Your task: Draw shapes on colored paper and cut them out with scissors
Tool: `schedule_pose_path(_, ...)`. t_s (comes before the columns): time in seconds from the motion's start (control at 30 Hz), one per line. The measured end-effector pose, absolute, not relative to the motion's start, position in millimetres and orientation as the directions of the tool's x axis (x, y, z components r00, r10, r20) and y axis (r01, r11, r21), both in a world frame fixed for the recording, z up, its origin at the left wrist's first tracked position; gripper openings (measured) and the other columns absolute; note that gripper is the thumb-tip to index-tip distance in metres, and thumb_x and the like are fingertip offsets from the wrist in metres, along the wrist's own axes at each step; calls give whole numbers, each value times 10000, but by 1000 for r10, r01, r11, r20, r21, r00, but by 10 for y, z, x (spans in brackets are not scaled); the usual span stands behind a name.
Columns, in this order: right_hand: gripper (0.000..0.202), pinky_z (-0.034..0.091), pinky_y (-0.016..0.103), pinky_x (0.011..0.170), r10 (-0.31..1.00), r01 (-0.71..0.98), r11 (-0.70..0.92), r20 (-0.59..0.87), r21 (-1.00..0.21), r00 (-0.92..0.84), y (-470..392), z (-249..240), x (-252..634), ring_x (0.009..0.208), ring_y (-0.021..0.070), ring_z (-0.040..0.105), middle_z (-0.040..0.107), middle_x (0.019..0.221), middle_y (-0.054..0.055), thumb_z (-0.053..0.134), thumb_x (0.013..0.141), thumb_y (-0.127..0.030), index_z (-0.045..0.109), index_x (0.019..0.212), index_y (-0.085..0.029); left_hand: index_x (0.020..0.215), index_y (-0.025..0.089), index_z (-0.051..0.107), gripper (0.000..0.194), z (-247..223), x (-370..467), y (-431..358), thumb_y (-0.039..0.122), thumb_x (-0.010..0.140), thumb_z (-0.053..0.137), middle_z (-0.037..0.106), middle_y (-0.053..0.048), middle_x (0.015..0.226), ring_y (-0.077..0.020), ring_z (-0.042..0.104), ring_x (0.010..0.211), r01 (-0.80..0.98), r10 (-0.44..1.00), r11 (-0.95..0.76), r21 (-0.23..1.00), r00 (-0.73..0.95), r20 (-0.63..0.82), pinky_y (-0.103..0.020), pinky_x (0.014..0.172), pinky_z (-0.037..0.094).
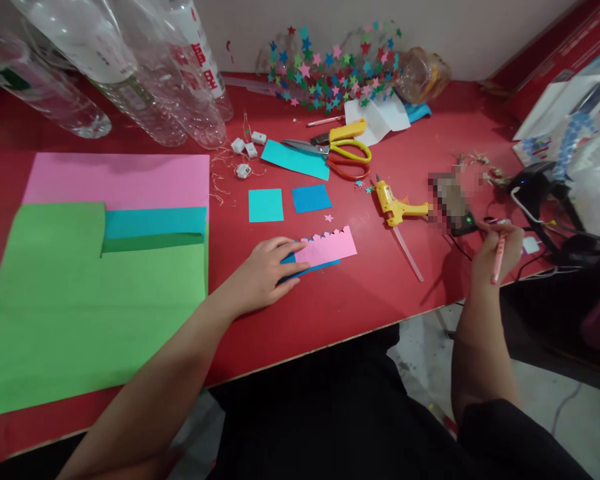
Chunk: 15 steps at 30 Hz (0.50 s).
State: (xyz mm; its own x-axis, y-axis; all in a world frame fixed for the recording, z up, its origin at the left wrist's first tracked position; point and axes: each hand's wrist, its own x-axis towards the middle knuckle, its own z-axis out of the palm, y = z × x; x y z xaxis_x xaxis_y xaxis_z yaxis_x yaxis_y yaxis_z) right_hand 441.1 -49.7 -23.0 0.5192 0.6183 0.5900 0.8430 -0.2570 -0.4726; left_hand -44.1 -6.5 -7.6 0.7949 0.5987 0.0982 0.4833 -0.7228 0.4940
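Note:
My left hand [273,270] lies flat with fingers spread, pressing on a pink strip [327,250] with a notched upper edge. Under the strip, part of a blue sheet [325,265] shows. Off to the right, my right hand [500,245] is closed around a pink pencil [499,259], near the corner of a dark phone-like device [455,203] that is partly blurred out. Just above the strip is a small pink star [329,218]. Between the hands rests a yellow glue gun [395,205] with a clear glue stick in it.
Green [95,313] and pink sheets [120,177] cover the left side. Scissors [350,157], a yellow cutter [347,131], teal [266,205] and blue pieces [312,198] lie mid-table. Plastic bottles [200,80] and a star-covered bottle [335,67] line the back. Cables and headphones [535,180] are right.

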Motion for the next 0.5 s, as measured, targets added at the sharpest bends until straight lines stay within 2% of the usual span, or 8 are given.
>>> schedule_pose_path(0.27, 296, 343, 415, 785, 624, 808, -393, 518, -439, 585, -382, -265, 4517, 851, 273, 529, 675, 872, 150, 417, 638, -16, 343, 733, -287, 1196, 278, 656, 306, -65, -429, -61, 289, 934, 497, 494, -82, 1392, -281, 425, 1228, 486, 589, -744, 458, 801, 107, -514, 1011, 389)
schedule_pose_path(0.5, 279, 330, 403, 767, 651, 847, -366, 545, -386, 529, -356, -355, 4584, 802, 252, 497, 683, 883, 146, 451, 618, -33, 370, 715, -282, 1190, 277, 663, 307, -58, -433, -55, 285, 929, 501, 497, -94, 1388, -292, 430, 1219, 475, 591, -730, 492, 800, 103, -525, 1005, 387)
